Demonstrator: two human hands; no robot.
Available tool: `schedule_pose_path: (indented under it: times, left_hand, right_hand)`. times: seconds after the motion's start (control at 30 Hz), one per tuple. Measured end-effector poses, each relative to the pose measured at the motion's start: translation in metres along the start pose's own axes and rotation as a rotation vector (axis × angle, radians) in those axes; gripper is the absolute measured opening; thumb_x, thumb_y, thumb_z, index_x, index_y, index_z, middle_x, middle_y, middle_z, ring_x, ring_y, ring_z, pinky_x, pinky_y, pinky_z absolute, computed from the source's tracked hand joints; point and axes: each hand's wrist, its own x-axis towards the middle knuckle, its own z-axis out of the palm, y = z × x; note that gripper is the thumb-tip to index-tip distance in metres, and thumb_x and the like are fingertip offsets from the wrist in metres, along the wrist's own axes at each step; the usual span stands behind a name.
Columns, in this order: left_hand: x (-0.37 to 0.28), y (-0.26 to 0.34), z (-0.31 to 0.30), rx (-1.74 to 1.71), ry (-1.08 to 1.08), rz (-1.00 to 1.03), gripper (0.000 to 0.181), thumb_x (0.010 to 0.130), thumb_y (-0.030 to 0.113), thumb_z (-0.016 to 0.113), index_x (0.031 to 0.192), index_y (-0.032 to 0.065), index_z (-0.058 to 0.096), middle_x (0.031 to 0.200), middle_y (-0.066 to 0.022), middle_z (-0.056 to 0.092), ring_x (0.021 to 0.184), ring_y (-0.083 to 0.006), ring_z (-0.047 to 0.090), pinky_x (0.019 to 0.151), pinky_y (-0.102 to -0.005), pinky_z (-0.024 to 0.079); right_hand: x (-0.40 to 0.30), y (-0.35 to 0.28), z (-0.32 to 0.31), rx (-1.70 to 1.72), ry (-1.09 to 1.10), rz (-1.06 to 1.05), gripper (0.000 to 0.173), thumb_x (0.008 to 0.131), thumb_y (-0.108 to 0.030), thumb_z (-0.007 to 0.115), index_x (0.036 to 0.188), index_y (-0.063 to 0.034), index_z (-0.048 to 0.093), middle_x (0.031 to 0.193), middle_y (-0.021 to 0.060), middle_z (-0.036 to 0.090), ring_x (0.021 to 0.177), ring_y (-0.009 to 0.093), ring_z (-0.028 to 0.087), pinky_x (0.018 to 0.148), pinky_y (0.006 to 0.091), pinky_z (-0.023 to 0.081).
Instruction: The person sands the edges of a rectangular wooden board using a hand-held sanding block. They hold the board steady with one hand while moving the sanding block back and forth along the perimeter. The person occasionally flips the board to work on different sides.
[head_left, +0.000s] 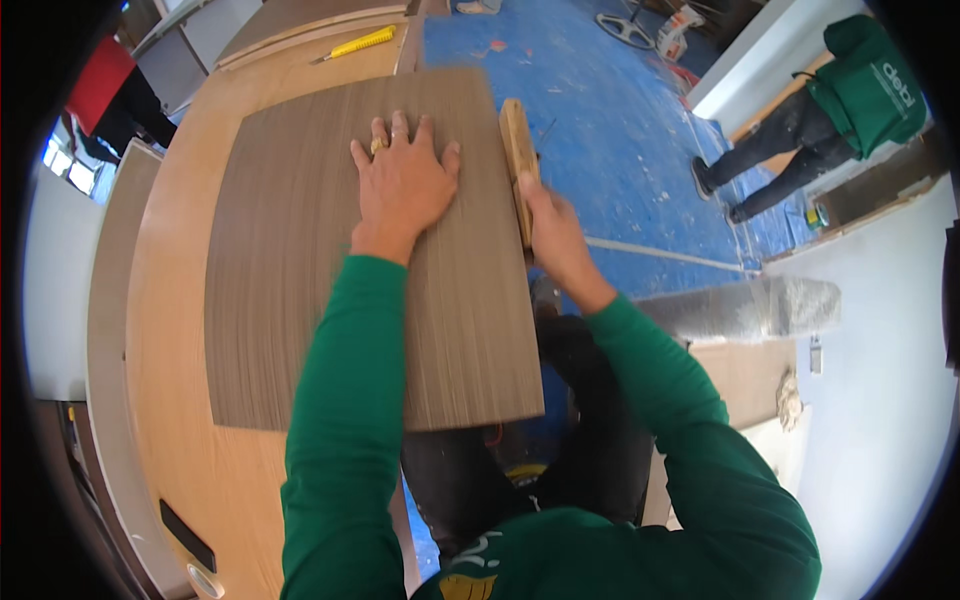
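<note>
A brown wood-grain panel (300, 247) lies on a pale wood-faced board, its right edge jutting over the floor. My left hand (407, 176) rests flat on the upper part of the panel, fingers spread, with rings on it. My right hand (555, 232) grips a long wooden block (517, 139) and holds it lengthwise along the panel's right edge. The underside of the block is hidden, so its exact kind cannot be told. Slight blur covers the panel and my right hand.
On the pale board (169, 300) lie a yellow utility knife (360, 43), a black flat object (187, 535) and a tape roll (205, 580). Blue sheeting (622, 150) covers the floor. A person in green (847, 105) stands at right, another in red (105, 82) at left. A plastic-wrapped bundle (750, 309) lies right.
</note>
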Motion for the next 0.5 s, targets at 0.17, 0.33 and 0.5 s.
schedule_pose_path:
  times: [0.17, 0.33, 0.5]
  left_hand:
    - [0.0, 0.008, 0.001, -0.015, -0.001, 0.005, 0.065, 0.114, 0.047, 0.054, 0.164, 0.0057, 0.057, 0.173, -0.0287, 0.048, 0.165, -0.0506, 0.035, 0.135, -0.0699, 0.022]
    - [0.001, 0.004, 0.003, -0.039, 0.039, 0.006, 0.065, 0.111, 0.044, 0.057, 0.161, 0.0029, 0.061, 0.171, -0.0295, 0.05, 0.164, -0.0518, 0.037, 0.133, -0.0728, 0.024]
    - [0.0, 0.005, 0.006, -0.051, 0.045, 0.017, 0.064, 0.111, 0.044, 0.057, 0.161, 0.003, 0.06, 0.172, -0.0285, 0.049, 0.164, -0.0511, 0.038, 0.133, -0.0731, 0.024]
  right_hand:
    - [0.15, -0.023, 0.02, 0.058, -0.003, -0.061, 0.075, 0.114, -0.062, 0.049, 0.101, 0.0076, 0.074, 0.079, 0.0195, 0.072, 0.064, 0.029, 0.071, 0.058, 0.0469, 0.052]
    - [0.226, -0.037, 0.035, 0.319, -0.119, 0.023, 0.055, 0.112, -0.057, 0.057, 0.096, -0.0065, 0.071, 0.068, 0.0054, 0.064, 0.047, 0.017, 0.056, 0.04, 0.0358, 0.034]
    - [0.216, -0.037, 0.03, 0.3, -0.096, 0.05, 0.056, 0.112, -0.058, 0.057, 0.097, -0.0055, 0.07, 0.069, 0.0052, 0.064, 0.046, 0.017, 0.053, 0.039, 0.0351, 0.033]
